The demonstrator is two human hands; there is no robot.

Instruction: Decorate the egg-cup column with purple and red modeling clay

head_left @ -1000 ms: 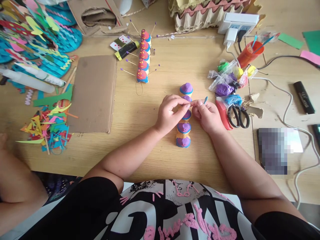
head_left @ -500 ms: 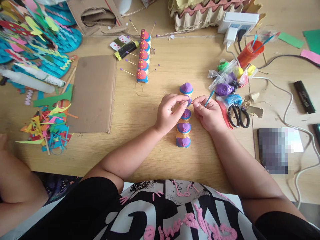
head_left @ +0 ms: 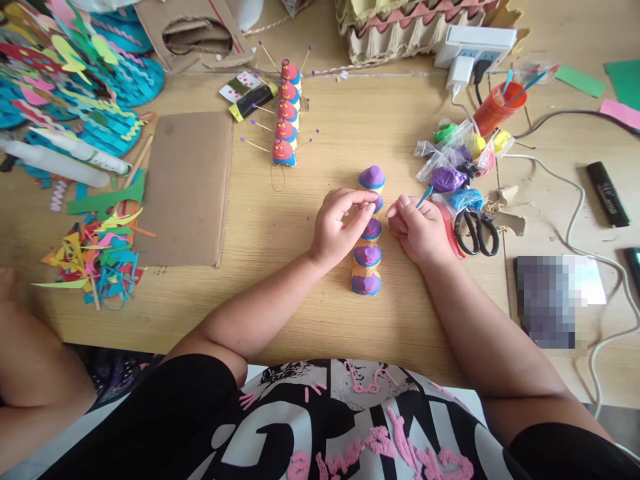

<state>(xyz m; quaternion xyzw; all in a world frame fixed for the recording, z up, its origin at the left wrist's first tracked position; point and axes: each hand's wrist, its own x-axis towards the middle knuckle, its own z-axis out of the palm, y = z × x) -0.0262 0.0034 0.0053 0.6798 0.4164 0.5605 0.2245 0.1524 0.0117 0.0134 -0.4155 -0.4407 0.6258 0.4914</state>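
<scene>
An egg-carton caterpillar (head_left: pixel 367 256) lies lengthwise before me, its bumps capped in purple clay with blue rims. Small red smiles show on the nearer bumps. My left hand (head_left: pixel 342 223) pinches the second bump from the far end between thumb and fingers, partly covering it. Just right of that bump, my right hand (head_left: pixel 419 229) is closed around a thin blue clay tool (head_left: pixel 425 197), whose flat end sticks out above the knuckles. Whether its fingertips also hold a bit of clay I cannot tell.
A finished-looking red and blue caterpillar (head_left: pixel 286 120) with stick legs stands farther back. To the right are bagged clay (head_left: pixel 449 179), black-handled scissors (head_left: pixel 477 232) and an orange cup (head_left: pixel 500 110). Cardboard (head_left: pixel 185 190) and paper scraps (head_left: pixel 103 253) lie left. Another person's arm (head_left: pixel 37 380) is at the left edge.
My right hand has drawn slightly back from the second bump and turned, so the blue tool now shows less and leans lower. My left hand has stayed in place.
</scene>
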